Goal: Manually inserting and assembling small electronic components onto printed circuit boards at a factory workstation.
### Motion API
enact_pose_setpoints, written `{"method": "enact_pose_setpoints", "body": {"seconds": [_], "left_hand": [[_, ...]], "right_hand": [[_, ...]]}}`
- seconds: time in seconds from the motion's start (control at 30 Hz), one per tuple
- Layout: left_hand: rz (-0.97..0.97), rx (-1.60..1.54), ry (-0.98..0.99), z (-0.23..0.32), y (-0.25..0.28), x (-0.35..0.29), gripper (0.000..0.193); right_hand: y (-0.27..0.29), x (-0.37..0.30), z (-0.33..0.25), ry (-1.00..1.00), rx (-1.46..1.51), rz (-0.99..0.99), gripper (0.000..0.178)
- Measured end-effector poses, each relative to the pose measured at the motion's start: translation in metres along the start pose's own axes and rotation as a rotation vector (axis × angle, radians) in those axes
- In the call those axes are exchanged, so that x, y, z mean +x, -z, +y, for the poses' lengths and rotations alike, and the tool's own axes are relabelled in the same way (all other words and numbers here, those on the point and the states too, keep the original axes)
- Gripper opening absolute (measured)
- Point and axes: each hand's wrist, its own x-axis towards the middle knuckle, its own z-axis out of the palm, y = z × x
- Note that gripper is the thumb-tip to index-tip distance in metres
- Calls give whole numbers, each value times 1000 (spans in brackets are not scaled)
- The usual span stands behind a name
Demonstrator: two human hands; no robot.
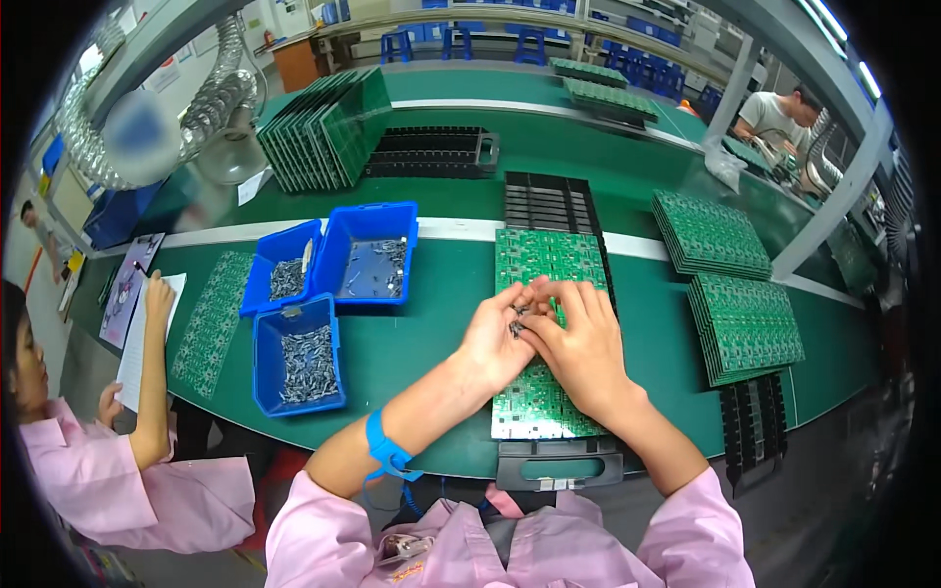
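My left hand (495, 338) is cupped palm up, with several small silvery electronic components (517, 325) in it. The thumb and fingertips of my right hand (586, 353) are pinched together over that palm, at the components; exactly what they grip is partly hidden. Both hands are just above a green circuit board (539, 416) covered with small parts. This board rests on a black slotted carrier (559, 465), whose handle end sticks out at the near side. A blue wrist strap (382, 443) circles my left forearm.
Left of my arms stand three blue bins (338, 365) holding similar small components. Stacks of green boards (745, 328) lie to the right, and upright boards (323, 132) stand at the back left. A person in pink (137, 480) writes on paper at the left; another sits far right.
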Motion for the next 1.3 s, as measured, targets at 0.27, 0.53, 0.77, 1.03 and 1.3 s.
{"method": "enact_pose_setpoints", "body": {"seconds": [0.27, 0.53, 0.77, 1.03, 1.3], "left_hand": [[184, 36, 13, 0, -19, -6, 20], [158, 333, -130, -12, -18, 7, 22], [80, 1029, -338, -12, -31, 4, 27], [36, 1500, -719, -24, -29, 6, 9], [-237, 1794, -1107, -25, -21, 11, 16]], "right_hand": [[-3, -1, 6, -61, 157, 16, 15], [19, -3, 18, -376, 761, -15, 5], [19, -25, 63, -681, 1219, -73, 8], [9, -39, 68, -919, 1567, -79, 10], [12, -38, 76, -823, 1463, -189, 14]]}}
